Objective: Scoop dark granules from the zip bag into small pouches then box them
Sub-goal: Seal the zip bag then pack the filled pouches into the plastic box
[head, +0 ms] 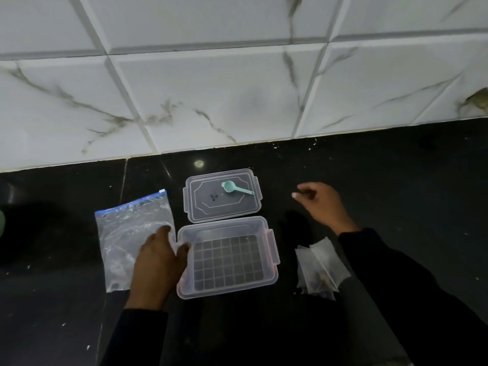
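A clear plastic box (269,235) with a grid-patterned floor stands open on the black counter. Its clear lid (206,207) lies flat just behind it, and a small teal scoop (232,188) rests on the lid. Left of the box lies a clear zip bag (126,228) with a blue seal; its contents are hard to make out. My left hand (155,262) grips the box's left rim, its wrist over the bag's lower right corner. Small white pouches (320,265) lie in a pile right of the box. My right hand (320,202) hovers above the counter behind the pouches, fingers loosely curled, holding nothing.
A white marble-tiled wall (211,96) rises directly behind the black counter (396,180). White crumbs speckle the counter. A pale green object (1,223) shows at the far left edge.
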{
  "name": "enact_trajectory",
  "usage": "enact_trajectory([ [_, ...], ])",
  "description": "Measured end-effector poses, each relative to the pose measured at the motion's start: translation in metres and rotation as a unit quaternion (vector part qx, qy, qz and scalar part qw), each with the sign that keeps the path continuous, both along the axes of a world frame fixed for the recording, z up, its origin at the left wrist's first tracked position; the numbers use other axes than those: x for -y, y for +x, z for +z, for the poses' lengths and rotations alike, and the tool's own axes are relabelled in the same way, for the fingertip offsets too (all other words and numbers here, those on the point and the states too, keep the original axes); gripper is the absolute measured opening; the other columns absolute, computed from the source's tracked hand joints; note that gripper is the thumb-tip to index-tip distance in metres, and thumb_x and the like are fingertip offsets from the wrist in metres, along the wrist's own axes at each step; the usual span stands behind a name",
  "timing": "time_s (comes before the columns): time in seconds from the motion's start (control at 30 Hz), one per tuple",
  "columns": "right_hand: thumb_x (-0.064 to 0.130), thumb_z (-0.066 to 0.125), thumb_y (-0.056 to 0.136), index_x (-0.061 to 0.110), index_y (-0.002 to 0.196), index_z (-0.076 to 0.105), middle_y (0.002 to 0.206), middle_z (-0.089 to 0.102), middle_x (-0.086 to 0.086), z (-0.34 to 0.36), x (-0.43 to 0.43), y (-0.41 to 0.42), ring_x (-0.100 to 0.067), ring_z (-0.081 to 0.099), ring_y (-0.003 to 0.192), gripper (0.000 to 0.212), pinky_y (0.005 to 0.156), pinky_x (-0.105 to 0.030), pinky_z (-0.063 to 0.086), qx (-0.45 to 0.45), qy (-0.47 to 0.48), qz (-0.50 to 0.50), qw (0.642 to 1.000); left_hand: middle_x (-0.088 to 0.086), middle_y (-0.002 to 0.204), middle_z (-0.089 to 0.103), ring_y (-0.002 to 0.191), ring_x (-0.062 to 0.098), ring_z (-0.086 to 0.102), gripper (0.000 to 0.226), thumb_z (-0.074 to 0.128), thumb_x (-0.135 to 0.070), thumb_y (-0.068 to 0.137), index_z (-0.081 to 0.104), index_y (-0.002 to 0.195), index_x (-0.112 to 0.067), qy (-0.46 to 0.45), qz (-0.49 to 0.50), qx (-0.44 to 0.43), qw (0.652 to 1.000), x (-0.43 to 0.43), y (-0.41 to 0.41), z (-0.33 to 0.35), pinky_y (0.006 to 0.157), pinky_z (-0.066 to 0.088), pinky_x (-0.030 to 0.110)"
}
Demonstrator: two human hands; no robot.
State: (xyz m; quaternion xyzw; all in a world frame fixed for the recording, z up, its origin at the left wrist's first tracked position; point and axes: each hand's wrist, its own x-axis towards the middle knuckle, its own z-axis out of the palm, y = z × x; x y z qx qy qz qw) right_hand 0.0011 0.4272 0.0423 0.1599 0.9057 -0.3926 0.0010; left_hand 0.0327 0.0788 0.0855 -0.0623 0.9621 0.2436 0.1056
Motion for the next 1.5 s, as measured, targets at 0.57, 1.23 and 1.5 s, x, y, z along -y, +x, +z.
enact_trajectory([
  [0.57, 0.022, 0.081, 0.077, 0.011, 0.111, 0.066, 0.096, 0.068, -0.001, -0.031, -0.061, 0.139, -0.004, 0.061, 0.08, 0.039, 0.062, -0.007, 0.041, 0.164, -0.094, -0.097, 0.977, 0.011, 0.128, 0.053, 0.106, 0.015, 0.055, 0.036, 0.058, -0.022, 0.094, 0.046, 0.125, -0.008, 0.124, -0.341, 0.226, 0.904, -0.204, 0.091, -0.018, 0.081, 0.045, 0.02],
  [1.23, 0.029, 0.085, 0.067, 0.015, 0.064, 0.065, 0.063, 0.068, 0.0, -0.038, -0.029, 0.156, -0.01, 0.065, 0.061, 0.024, 0.056, -0.025, 0.049, 0.219, -0.039, -0.1, 0.97, -0.012, 0.072, 0.05, 0.077, 0.009, 0.053, 0.023, 0.063, -0.024, 0.092, 0.05, 0.073, -0.026, 0.183, -0.145, 0.208, 0.95, -0.206, 0.077, -0.072, 0.056, 0.036, 0.01],
  [1.5, 0.015, 0.084, 0.071, 0.011, 0.09, 0.062, 0.087, 0.07, -0.009, -0.028, -0.042, 0.168, -0.023, 0.069, 0.081, 0.029, 0.069, -0.035, 0.055, 0.18, -0.198, -0.2, 0.943, 0.006, 0.095, 0.066, 0.087, 0.024, 0.07, 0.023, 0.07, -0.021, 0.067, 0.053, 0.081, -0.024, 0.246, -0.072, 0.252, 0.933, -0.206, 0.078, -0.097, 0.075, 0.06, 0.045],
])
